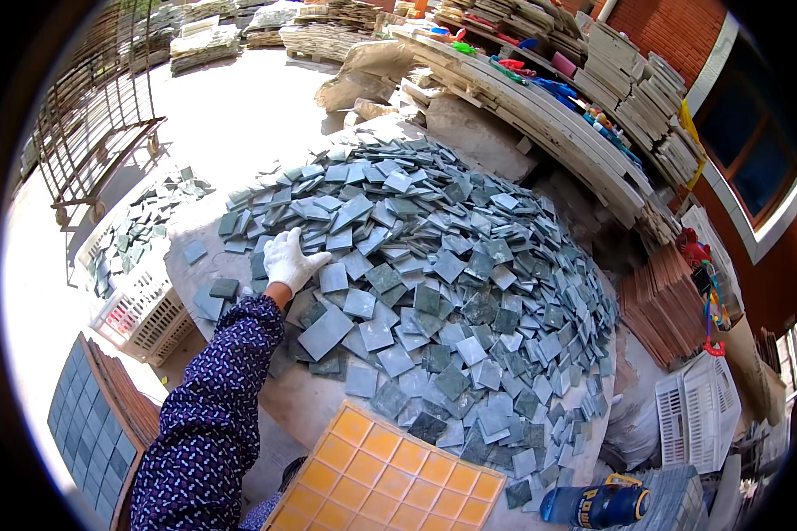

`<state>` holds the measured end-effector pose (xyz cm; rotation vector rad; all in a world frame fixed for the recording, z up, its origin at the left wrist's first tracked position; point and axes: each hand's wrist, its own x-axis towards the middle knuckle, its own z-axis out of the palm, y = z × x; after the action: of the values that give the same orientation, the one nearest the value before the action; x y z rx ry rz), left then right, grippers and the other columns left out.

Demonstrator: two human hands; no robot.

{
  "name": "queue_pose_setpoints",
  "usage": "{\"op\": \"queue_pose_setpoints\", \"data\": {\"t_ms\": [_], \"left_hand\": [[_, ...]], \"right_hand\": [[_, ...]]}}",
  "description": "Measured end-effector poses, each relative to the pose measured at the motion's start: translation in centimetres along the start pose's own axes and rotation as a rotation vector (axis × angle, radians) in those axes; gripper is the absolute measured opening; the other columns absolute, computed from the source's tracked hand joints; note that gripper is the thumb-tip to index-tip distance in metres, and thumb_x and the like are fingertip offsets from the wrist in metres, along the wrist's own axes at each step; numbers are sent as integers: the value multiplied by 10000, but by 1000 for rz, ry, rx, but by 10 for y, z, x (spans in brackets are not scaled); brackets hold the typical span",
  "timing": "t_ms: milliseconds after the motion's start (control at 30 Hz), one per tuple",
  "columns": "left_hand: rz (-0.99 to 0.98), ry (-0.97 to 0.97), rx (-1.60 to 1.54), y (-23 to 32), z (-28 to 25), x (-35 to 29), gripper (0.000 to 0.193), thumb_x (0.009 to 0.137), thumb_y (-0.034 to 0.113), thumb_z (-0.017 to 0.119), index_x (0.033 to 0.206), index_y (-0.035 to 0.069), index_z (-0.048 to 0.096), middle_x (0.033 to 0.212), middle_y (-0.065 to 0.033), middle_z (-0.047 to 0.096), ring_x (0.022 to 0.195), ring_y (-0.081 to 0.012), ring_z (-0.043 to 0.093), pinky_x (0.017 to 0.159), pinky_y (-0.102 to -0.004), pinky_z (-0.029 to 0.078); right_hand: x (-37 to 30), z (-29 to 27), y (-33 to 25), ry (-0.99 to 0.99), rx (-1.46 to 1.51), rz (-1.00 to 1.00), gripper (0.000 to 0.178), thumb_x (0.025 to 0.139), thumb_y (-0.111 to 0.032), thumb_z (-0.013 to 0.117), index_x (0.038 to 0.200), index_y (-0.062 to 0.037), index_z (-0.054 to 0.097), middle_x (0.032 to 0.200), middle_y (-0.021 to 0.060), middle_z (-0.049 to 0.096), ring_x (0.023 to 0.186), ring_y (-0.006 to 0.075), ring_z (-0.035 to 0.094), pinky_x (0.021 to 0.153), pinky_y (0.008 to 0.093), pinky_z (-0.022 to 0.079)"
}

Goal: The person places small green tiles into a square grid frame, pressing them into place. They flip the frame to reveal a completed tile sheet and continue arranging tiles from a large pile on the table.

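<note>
My left hand, in a white glove, reaches onto the left side of a big heap of square grey-green stone tiles. Its thumb sticks out to the right, apart from the fingers, and I see nothing held; the fingertips rest at the tiles. A patterned dark purple sleeve covers that arm. My right hand is out of the picture. Close to me lies a yellow grid tray of square cells, tilted in front of the heap. Larger pale tiles lie just below the gloved hand.
White plastic crates stand left and right. A sheet of set tiles leans lower left. A blue bottle lies at the near right. Beyond are a metal cart, a plank shelf and stacked reddish boards.
</note>
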<state>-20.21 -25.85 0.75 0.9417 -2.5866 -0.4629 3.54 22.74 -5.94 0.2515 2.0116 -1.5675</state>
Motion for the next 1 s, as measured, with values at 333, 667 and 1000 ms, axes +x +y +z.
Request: {"op": "queue_pose_setpoints", "data": {"t_ms": [333, 667, 1000], "left_hand": [[45, -48, -592, 31, -3, -23, 571, 743, 456, 707, 1200, 120, 640, 1303, -181, 535, 1173, -320, 540, 987, -382, 432], [539, 168, -274, 32, 0, 19, 593, 900, 395, 555, 1376, 65, 430, 1369, -138, 480, 1285, -290, 419, 1069, -440, 297], [383, 152, -422, 50, 45, 11, 465, 855, 426, 606, 1228, 148, 626, 1342, -44, 543, 1312, -299, 408, 1086, -547, 252]], "right_hand": [[7, 11, -23, 38, -144, -50, 465, 968, -245, 478, 1371, -23, 410, 1236, 143, 604, 1135, 320, 548, 1001, 403, 422], [-5, 22, -33, 67, -242, -62, 465, 965, -237, 481, 1372, -24, 411, 1234, 146, 604, 1127, 325, 552, 994, 404, 426], [-10, 10, -22, 84, -236, -60, 464, 962, -230, 485, 1372, -25, 411, 1232, 149, 604, 1120, 331, 556, 988, 405, 431]]}}
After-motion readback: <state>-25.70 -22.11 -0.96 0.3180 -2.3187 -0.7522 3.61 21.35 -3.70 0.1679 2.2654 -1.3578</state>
